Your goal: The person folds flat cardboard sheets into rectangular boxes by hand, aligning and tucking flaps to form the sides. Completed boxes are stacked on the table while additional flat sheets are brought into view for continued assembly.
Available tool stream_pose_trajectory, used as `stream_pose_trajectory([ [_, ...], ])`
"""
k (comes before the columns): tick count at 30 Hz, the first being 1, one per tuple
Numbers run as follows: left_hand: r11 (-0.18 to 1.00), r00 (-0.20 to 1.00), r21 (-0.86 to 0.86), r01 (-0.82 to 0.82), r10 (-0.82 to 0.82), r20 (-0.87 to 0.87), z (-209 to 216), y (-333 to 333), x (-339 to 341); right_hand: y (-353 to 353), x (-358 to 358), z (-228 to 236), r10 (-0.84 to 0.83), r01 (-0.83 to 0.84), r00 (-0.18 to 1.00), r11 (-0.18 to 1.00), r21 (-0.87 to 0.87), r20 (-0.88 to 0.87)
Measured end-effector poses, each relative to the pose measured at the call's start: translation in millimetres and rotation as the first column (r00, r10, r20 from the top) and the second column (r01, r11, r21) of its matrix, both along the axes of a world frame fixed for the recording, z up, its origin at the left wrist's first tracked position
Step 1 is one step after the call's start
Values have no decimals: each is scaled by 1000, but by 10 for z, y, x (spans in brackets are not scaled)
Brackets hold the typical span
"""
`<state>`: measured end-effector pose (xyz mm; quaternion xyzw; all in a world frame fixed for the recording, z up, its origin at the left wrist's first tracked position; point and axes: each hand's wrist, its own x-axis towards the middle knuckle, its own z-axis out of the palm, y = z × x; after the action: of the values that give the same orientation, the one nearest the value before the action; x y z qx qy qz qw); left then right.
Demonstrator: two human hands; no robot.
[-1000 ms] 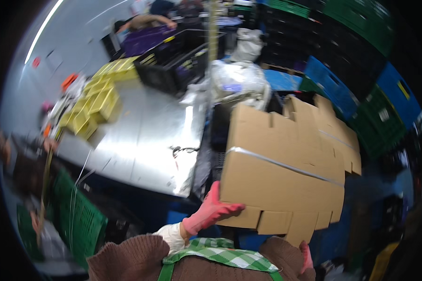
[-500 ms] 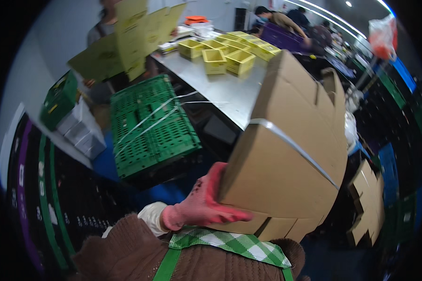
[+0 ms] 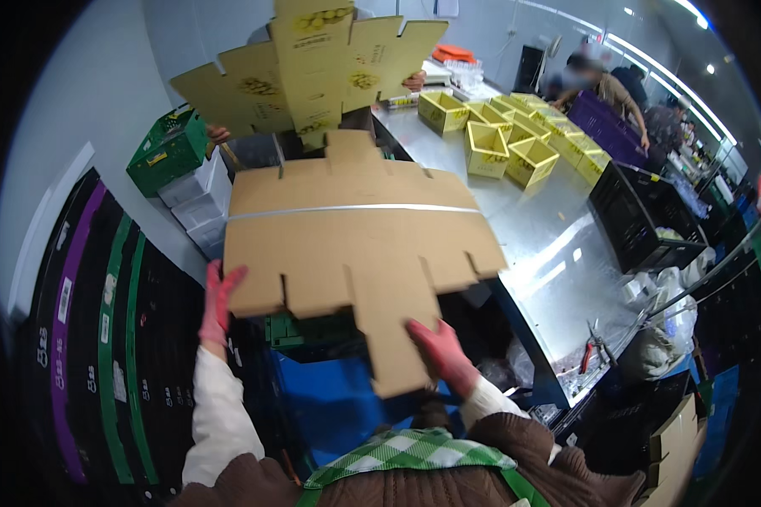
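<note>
A strapped bundle of flattened brown cardboard boxes [image 3: 338,245] lies flat in front of me, with a pale strap [image 3: 355,207] across it. My left hand [image 3: 217,302], in a pink glove, touches its near left corner, thumb and fingers spread apart. At the front flap, my right hand [image 3: 445,353], also pink-gloved, has its fingers closed over the flap's right edge; their undersides are hidden. Part of a green crate [image 3: 300,331] shows beneath the bundle. Beyond it, another person's hands [image 3: 414,80] hold an unfolded yellow printed carton [image 3: 311,68].
Several folded yellow boxes [image 3: 487,150] stand on the metal table [image 3: 539,245] to the right. A black crate [image 3: 646,224] and red-handled pliers [image 3: 588,355] are along its right side. Stacked dark crates [image 3: 102,338] line the left. A blue surface [image 3: 334,397] lies below the bundle.
The bundle has turned from standing tilted on my right to lying flat ahead, covering the green crate. My left hand moved left to its corner. My right hand has come into sight.
</note>
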<state>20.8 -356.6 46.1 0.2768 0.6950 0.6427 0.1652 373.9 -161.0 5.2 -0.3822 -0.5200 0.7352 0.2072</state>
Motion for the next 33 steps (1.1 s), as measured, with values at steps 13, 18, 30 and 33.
stream_pose_trajectory([
  [13,820,562,-552,-150,-389,-730,-1260,2147,-1001,1772,323,-191,3,-301,889,758,578,458],
  [18,535,672,-845,-11,-622,-403,-744,2688,-962,2601,2746,-683,-535,36,-3,844,535,845],
  [30,733,289,-631,-254,-565,-773,-995,2672,-638,1714,3953,-1965,-595,-304,86,748,589,799],
  [33,645,539,-754,-128,-593,-598,-687,2652,-422,2051,2458,-1249,-546,218,490,831,512,679],
])
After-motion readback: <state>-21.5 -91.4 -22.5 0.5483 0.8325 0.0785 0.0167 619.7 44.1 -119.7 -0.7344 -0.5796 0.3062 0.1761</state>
